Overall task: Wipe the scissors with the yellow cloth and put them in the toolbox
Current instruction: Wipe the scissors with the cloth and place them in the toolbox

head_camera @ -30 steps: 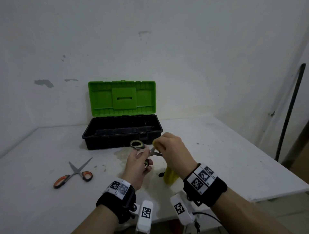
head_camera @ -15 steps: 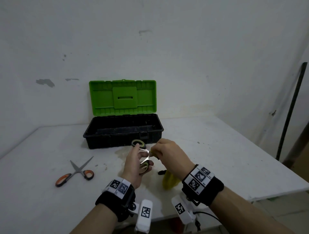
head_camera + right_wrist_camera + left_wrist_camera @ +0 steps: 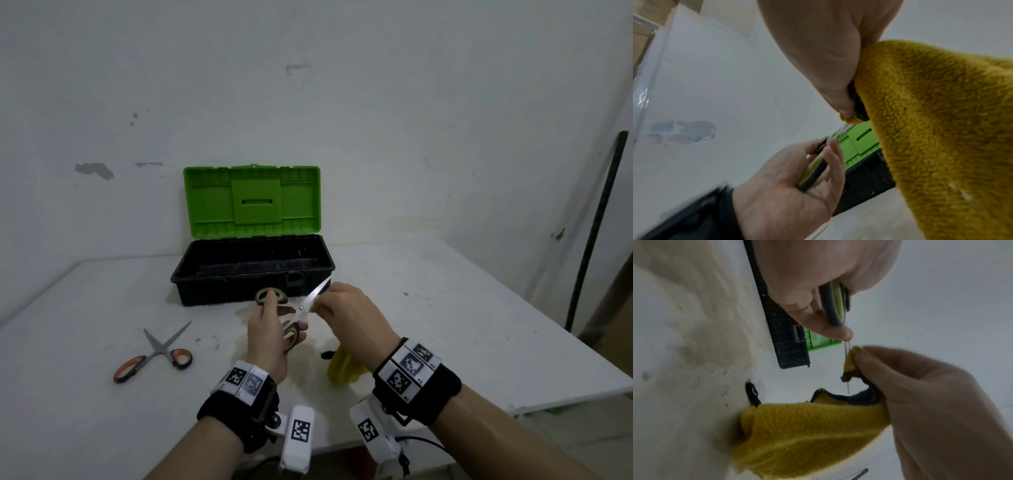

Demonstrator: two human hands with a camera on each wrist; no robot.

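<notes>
Fingers of our left hand (image 3: 270,329) are curling through the green-and-black handles of the scissors (image 3: 301,306); our right hand (image 3: 346,308) is pinching the yellow cloth (image 3: 809,431) on the steel blades, pointing toward two o'clock before the toolbox (image 3: 253,274).

1. Your left hand (image 3: 270,334) has turned the green-handled scissors (image 3: 301,306); blades now bare, pointing at the toolbox (image 3: 219,274).
2. Your right hand (image 3: 352,317), pinching the yellow cloth (image 3: 807,431), slid off toward the bench's right edge.
</notes>
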